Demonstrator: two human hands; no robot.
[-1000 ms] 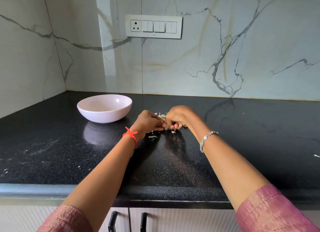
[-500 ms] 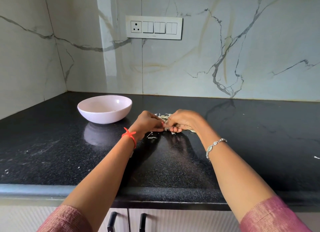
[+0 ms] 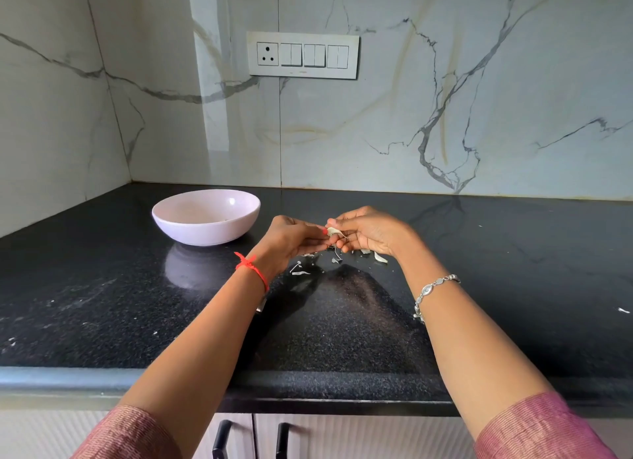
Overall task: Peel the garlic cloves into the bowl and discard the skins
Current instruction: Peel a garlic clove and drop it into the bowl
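A pale garlic clove (image 3: 333,232) with loose skin sits between the fingertips of both hands, just above the black counter (image 3: 102,304). My left hand (image 3: 291,241) pinches it from the left, and my right hand (image 3: 370,232) pinches it from the right, fingers curled. Bits of papery garlic skin (image 3: 337,258) lie scattered on the counter beneath and around the hands. The pink bowl (image 3: 205,215) stands to the left of my left hand, a short gap away; a few small bits show inside it.
The marble wall with a switch panel (image 3: 303,55) rises behind the counter, meeting a side wall at the left corner. Cabinet handles (image 3: 251,438) show below the counter's front edge. A small white scrap (image 3: 623,310) lies far right.
Both hands have lifted a little off the counter with the clove between them. My right hand has opened outward, and more skin bits show on the counter below.
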